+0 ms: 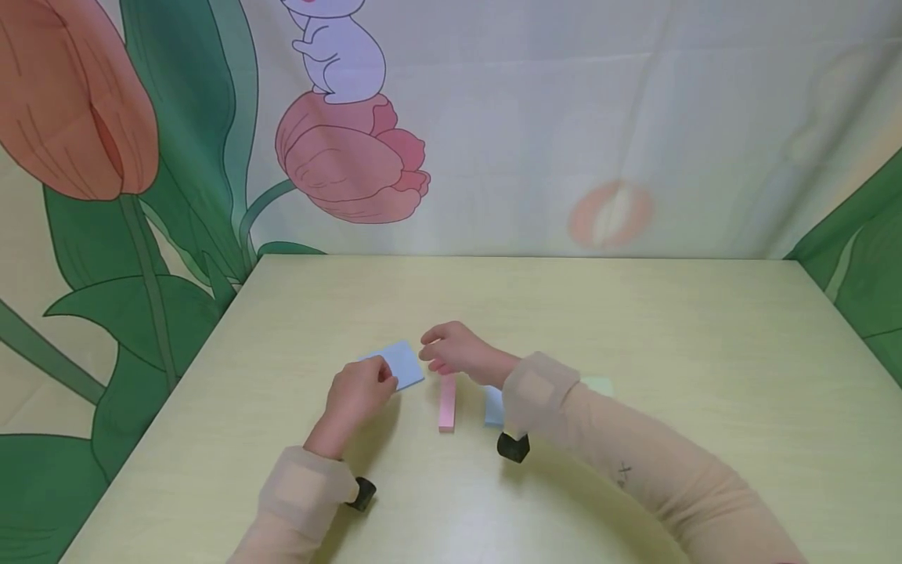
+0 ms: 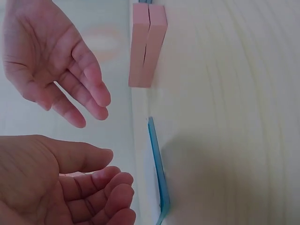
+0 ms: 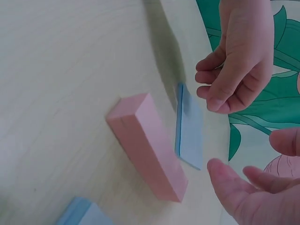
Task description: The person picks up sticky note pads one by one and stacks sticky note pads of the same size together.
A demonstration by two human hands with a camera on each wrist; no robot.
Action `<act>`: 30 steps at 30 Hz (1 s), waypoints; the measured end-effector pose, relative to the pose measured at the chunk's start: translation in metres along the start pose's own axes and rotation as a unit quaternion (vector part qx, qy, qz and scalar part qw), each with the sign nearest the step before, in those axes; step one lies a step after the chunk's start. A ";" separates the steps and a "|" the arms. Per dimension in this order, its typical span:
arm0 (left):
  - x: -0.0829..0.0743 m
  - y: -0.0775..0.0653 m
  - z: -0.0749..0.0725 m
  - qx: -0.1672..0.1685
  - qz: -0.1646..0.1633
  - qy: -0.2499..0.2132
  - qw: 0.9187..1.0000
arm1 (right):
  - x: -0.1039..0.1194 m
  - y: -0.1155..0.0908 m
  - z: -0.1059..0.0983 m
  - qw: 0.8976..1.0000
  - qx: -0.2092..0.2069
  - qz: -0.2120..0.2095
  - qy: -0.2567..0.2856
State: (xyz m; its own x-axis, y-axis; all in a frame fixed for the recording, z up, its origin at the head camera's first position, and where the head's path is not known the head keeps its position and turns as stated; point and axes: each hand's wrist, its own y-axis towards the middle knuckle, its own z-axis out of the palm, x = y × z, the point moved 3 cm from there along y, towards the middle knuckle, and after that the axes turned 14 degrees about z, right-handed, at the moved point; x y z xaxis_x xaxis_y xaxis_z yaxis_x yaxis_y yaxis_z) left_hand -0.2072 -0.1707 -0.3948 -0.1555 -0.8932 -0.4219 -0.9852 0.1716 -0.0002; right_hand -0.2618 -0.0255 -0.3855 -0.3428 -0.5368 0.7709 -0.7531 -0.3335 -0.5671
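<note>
My left hand (image 1: 358, 398) hovers over the near left part of a flat light-blue tile (image 1: 406, 363), its fingers loosely curled with nothing between them. The right hand (image 1: 461, 350) hangs just above the far end of a long pink block (image 1: 447, 409), fingers slightly bent and apart, holding nothing. In the left wrist view a thin gap divides the pink blocks (image 2: 140, 47) into two lying side by side. The right wrist view has the blue tile (image 3: 190, 129) lying flat beyond the pink block (image 3: 150, 150), below the left hand (image 3: 246, 58).
Right of the pink block lies another light-blue piece (image 1: 494, 407), partly covered by the right sleeve. A pale green piece (image 1: 599, 385) shows behind that forearm. The pale wooden table (image 1: 669, 313) ends at a hanging cloth (image 1: 507, 141) printed with flowers.
</note>
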 end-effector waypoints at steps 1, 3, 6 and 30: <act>0.001 0.000 0.000 0.001 -0.003 -0.001 1.000 | 0.000 0.001 0.001 1.000 -0.001 0.002 0.006; 0.004 0.000 0.000 -0.001 -0.006 0.000 1.000 | 0.000 0.003 0.004 1.000 0.000 0.007 0.017; 0.008 0.001 0.000 -0.001 -0.015 0.002 1.000 | 0.000 0.003 0.007 1.000 0.002 0.015 0.027; 0.021 0.000 0.002 0.027 -0.067 0.008 0.997 | -0.009 0.008 0.028 0.999 0.007 0.033 0.026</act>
State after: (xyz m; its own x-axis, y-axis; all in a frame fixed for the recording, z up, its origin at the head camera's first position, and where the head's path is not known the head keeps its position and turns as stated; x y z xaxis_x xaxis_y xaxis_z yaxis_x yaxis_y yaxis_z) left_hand -0.2100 -0.1889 -0.4053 -0.0235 -0.9160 -0.4006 -0.9920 0.0710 -0.1043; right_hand -0.2491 -0.0453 -0.4052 -0.4215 -0.5167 0.7452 -0.7202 -0.3086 -0.6214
